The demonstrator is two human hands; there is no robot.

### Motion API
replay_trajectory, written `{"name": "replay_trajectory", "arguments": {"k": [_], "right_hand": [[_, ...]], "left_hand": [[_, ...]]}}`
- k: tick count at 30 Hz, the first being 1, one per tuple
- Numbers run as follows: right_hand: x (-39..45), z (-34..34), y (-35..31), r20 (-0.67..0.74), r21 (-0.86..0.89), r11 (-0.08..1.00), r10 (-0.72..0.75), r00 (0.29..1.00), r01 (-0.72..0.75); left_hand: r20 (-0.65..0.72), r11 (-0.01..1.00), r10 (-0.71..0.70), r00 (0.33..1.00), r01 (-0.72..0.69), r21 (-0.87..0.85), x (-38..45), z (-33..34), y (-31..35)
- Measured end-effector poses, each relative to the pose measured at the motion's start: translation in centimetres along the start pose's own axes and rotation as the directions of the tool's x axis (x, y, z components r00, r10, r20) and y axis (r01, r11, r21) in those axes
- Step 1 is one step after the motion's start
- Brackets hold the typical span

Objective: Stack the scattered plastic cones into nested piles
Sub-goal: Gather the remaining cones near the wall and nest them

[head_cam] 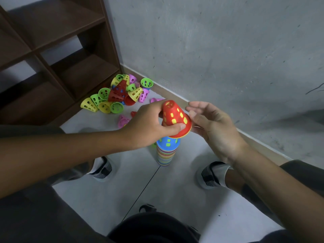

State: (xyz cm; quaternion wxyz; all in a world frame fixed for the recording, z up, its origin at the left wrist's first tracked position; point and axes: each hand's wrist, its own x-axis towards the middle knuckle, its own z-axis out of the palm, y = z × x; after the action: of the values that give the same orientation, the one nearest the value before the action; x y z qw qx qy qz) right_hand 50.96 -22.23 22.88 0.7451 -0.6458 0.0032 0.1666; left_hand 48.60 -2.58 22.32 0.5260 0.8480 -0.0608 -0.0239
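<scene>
I am seeing left hand [149,123] gripping red cone [175,118], thumb on rim, yellow showing through holes. Cone hovering tilted just above blue-topped stack [165,151] on floor [175,190]. Right hand [210,123] sitting relaxed, fingers loosely spread, fingertips touching cone's rim, holding nothing. Loose cones [117,93] lying heaped against shelf [57,55] base, near wall [219,50] edge. Floor room lying between feet.

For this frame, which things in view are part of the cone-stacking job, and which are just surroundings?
Part of the job:
- red cone, gripped by the left hand, yellow showing through its holes
- right hand, open beside it
- nested pile on the floor, blue cone on top
- scattered cones by the shelf

Just there:
- brown shelf unit
- concrete wall
- shoes
</scene>
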Motion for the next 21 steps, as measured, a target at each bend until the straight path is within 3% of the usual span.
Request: {"name": "replay_trajectory", "arguments": {"k": [3, 7, 15, 21], "right_hand": [[0.4, -0.7, 0.6, -0.109, -0.182, 0.983, -0.012, 0.994, -0.008], [1.1, -1.8, 1.7, -0.189, -0.28, 0.957, 0.019, 0.982, -0.072], [3.0, -2.8, 3.2, -0.138, -0.38, 0.917, 0.069, 0.988, -0.118], [6.9, -2.2, 4.1, -0.038, -0.499, 0.861, 0.094, 0.995, -0.1]], "left_hand": [[0.054, 0.996, -0.043, 0.998, 0.038, 0.079, 0.4, -0.4, -1.2], [0.127, 0.983, -0.057, 0.99, 0.033, 0.183, 0.4, 0.4, -2.6], [0.225, 0.946, -0.026, 0.974, -0.048, 0.321, 0.2, 1.4, -5.1], [0.313, 0.928, -0.095, 0.945, -0.03, 0.373, 0.1, -2.6, -7.4]]}}
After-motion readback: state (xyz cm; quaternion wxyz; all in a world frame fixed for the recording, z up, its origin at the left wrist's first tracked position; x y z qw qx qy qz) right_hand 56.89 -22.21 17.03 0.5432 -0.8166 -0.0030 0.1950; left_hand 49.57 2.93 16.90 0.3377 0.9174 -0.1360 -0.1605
